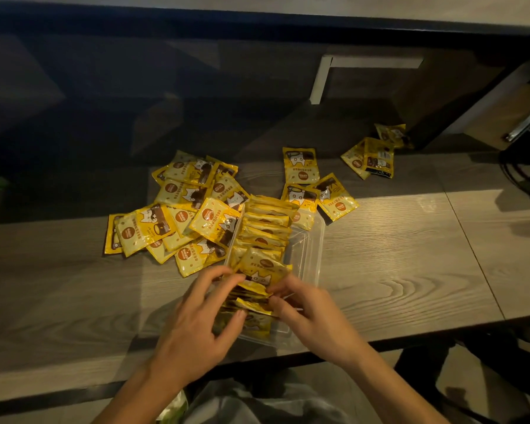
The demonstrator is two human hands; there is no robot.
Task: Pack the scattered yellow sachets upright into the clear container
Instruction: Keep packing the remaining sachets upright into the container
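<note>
Near the front edge of the bench (pixel 395 286), sachets are being squared upright in the clear container (pixel 311 249), its long axis running front to back. Left hand (pixel 196 325) and right hand (pixel 309 313) fingers are clamped on the near sachets (pixel 257 298). Next, the loose pile (pixel 181 215) probably needs gathering.

A wood-grain surface (pixel 410 264) carries everything; a clipboard (pixel 508 117) leans at two o'clock, black cables (pixel 514 175) just below it.

Dim room; grey wood-grain table (pixel 410 270) against a dark wall (pixel 135 87).
</note>
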